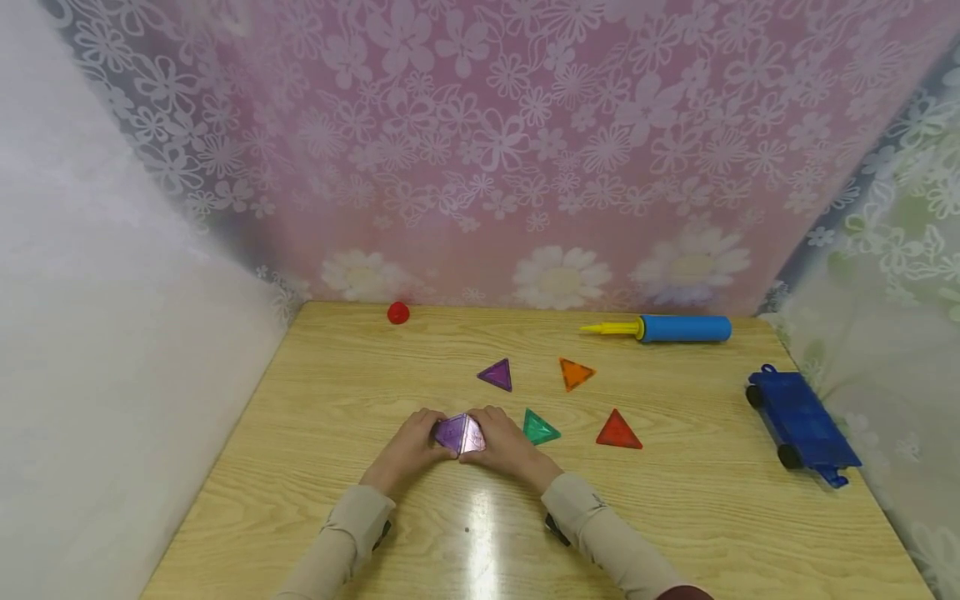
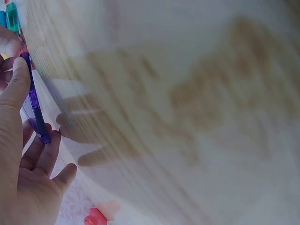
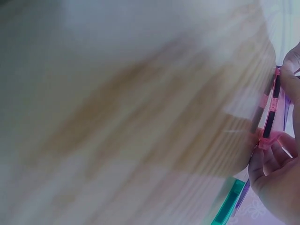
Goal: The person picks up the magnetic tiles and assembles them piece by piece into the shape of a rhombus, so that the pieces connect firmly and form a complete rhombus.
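Our left hand (image 1: pixel 410 447) pinched a purple tile (image 1: pixel 450 433), our right hand (image 1: pixel 507 442) a pink tile (image 1: pixel 473 437); probably light, stiff, best edge-held.

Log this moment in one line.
left hand: holds purple tile; right hand: holds pink tile; tiles: side by side; green tile: near right hand

left hand (image 1: pixel 411 448) partly hides the purple tile (image 1: pixel 451 434)
nearer than the purple tile, a dark speck (image 1: pixel 467 529), too small to identify
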`<action>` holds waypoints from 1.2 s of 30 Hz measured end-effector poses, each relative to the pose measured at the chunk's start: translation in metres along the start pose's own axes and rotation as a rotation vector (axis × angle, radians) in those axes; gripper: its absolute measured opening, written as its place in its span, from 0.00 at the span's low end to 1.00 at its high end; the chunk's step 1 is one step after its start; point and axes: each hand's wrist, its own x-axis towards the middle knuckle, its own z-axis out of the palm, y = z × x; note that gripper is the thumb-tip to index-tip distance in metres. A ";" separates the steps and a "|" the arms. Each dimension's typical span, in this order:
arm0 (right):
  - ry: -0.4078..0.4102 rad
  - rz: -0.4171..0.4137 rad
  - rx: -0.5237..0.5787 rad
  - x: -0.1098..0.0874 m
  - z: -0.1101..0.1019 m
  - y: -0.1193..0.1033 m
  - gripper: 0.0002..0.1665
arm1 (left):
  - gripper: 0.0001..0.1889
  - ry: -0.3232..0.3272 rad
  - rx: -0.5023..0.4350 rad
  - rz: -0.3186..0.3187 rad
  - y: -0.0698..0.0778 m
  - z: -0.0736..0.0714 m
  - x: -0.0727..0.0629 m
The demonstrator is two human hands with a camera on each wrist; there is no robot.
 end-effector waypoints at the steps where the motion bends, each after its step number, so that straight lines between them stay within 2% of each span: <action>1: -0.004 -0.003 -0.005 0.000 0.001 0.001 0.45 | 0.29 0.005 0.006 0.001 0.000 0.000 0.000; 7: -0.023 -0.028 -0.017 -0.002 0.001 0.006 0.48 | 0.29 0.032 0.070 0.007 0.001 -0.001 -0.002; 10: -0.039 -0.035 -0.004 -0.003 0.000 0.005 0.46 | 0.30 0.027 0.049 -0.019 0.002 -0.002 -0.002; 16: -0.068 -0.040 0.026 -0.006 -0.002 0.002 0.43 | 0.33 0.026 -0.074 -0.072 0.005 -0.003 -0.002; 24: -0.064 -0.075 0.045 -0.004 -0.003 -0.001 0.38 | 0.33 0.064 -0.218 -0.062 0.004 -0.004 -0.005; 30: -0.090 -0.088 0.072 -0.001 -0.002 -0.005 0.37 | 0.31 0.115 -0.275 -0.062 0.001 0.000 -0.012; 36: -0.086 -0.110 0.074 -0.001 -0.001 -0.006 0.36 | 0.28 0.091 -0.446 -0.047 0.001 0.004 -0.016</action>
